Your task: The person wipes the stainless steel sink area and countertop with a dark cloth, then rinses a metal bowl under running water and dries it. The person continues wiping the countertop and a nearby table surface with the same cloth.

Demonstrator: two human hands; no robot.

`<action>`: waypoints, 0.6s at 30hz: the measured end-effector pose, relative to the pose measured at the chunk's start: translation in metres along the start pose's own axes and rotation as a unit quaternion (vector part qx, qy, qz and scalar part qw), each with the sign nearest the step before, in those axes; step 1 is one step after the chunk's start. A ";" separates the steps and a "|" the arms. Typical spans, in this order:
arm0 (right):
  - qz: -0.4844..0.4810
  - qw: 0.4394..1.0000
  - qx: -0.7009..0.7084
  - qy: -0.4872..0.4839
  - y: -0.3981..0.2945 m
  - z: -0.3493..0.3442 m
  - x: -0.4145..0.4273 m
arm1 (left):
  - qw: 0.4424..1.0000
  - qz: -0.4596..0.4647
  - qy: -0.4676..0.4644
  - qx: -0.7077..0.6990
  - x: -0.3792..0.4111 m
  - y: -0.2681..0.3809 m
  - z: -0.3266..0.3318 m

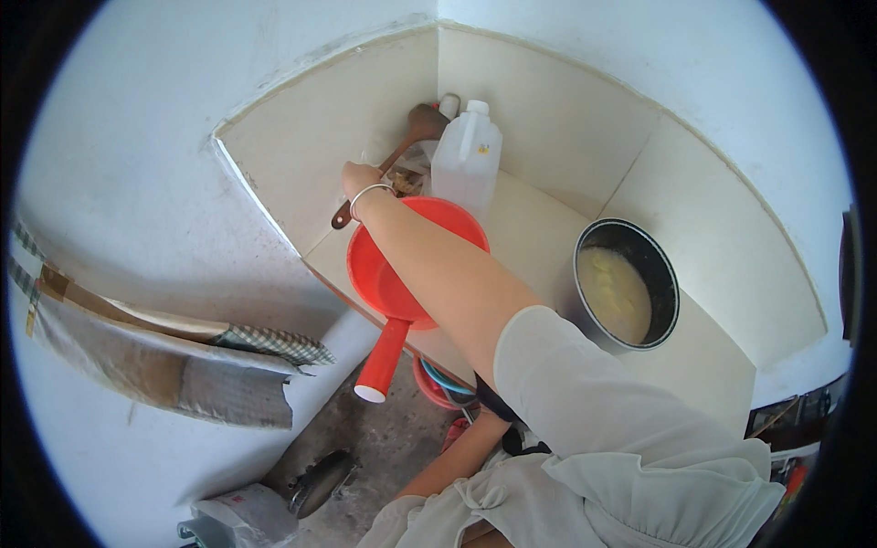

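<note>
My right hand (363,179), a bracelet at its wrist, is closed around the handle of a dark wooden ladle (426,123) by the corner. The ladle's bowl points up and right, and its handle end shows below the hand. Under my right forearm sits a red plastic dipper (373,274), its handle past the counter edge. To the right stands a dark cooking pot (661,274) with cloudy liquid and yellowish pieces. A translucent plastic jug (466,161) is beside the ladle. My left hand (497,414) is low by the counter edge, mostly hidden near something black.
Plastic bags (411,178) lie behind the dipper, on the tiled counter (534,212). Tiled walls meet behind it. Below are nested basins (435,390), a round lidded pan or similar object (325,483) and a whitish bag (250,514). Checked cloth (274,342) hangs at left.
</note>
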State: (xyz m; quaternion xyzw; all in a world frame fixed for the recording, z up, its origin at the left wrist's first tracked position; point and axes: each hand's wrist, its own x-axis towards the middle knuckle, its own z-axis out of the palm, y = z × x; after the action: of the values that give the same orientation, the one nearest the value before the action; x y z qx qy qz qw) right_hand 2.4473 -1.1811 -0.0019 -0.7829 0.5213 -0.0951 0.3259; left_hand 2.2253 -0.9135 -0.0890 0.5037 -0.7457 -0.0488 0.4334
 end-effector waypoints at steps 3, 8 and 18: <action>0.062 0.951 0.271 0.133 0.004 0.009 0.004 | 1.000 0.008 -0.005 -0.010 0.002 0.004 0.002; -0.141 0.970 0.072 0.185 -0.010 -0.022 -0.049 | 1.000 0.014 -0.011 -0.009 0.006 0.003 0.005; -0.436 0.830 -0.184 0.295 0.132 -0.129 -0.287 | 0.999 0.007 -0.020 -0.028 0.050 0.028 -0.041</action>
State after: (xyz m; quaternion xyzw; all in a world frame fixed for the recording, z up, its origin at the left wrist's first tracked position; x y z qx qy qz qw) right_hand 2.1589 -1.0147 0.0716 -0.9092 0.2048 -0.3558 -0.0691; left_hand 2.2279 -0.9246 -0.0190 0.4850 -0.7559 -0.0769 0.4330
